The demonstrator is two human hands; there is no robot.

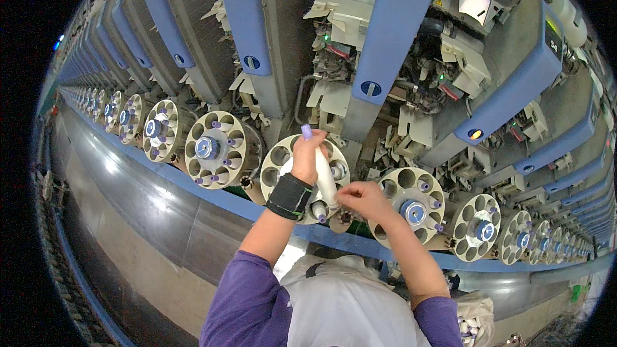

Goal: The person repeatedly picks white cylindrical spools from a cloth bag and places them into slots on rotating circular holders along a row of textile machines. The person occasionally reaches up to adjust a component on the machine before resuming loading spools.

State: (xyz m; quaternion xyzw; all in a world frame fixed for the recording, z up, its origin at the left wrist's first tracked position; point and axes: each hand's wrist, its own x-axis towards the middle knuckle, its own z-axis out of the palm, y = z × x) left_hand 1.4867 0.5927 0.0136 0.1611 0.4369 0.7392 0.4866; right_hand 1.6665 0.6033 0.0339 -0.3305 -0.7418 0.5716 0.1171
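My left hand (306, 160), with a black band on its wrist, is closed around a white yarn bobbin (326, 178). The bobbin's purple tube tip (306, 132) sticks out above the fingers, and its wound body slants down to the right. Close by the bobbin's lower end, my right hand (364, 199) has its fingers pinched together; what they hold, if anything, is too small to make out. Both hands are over a round cream magazine (335, 148) with a ring of pockets, partly hidden by my left hand and wrist. A purple-tipped bobbin (319, 211) sits in a lower pocket.
Similar round magazines run in a long row, with one at left (225, 148) and one at right (411, 209) nearest. Behind them stand blue-fronted machine units (392, 32). A blue rail (222, 209) passes below the magazines. At lower right is a pale bag (477, 311) of bobbins.
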